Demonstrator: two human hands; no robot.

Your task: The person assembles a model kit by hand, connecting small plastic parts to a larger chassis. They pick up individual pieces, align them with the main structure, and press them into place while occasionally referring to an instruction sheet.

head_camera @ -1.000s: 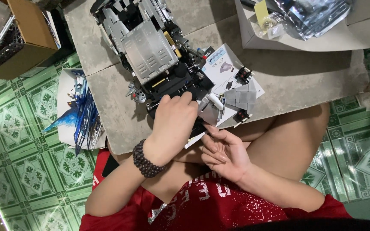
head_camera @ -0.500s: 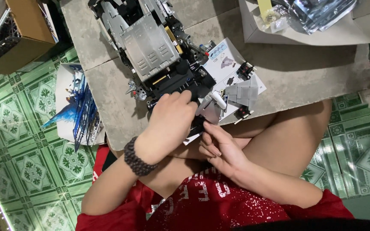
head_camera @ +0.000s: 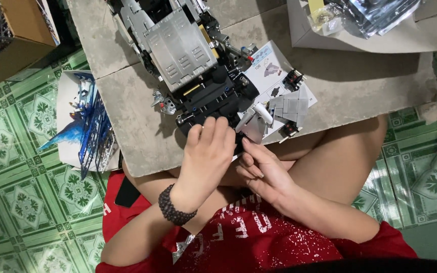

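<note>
- Brick-built model vehicle (head_camera: 198, 76) – grey panels on a black chassis – is seen on the concrete slab (head_camera: 142, 136), its near end at the slab edge by the knees
- Left hand (head_camera: 206, 159) is laid over the model's near black end, fingers together and curled down onto it; whether anything is pinched underneath can't be told
- Right hand (head_camera: 264, 169) is held just beside, fingers loosely bent, tips touching a small grey sub-assembly (head_camera: 256, 121) on the instruction sheet (head_camera: 274, 65)
- Judged stiff but fragile – clipped parts likely to pop off; best gripped low on the chassis w/ both hands, not by the panels
</note>
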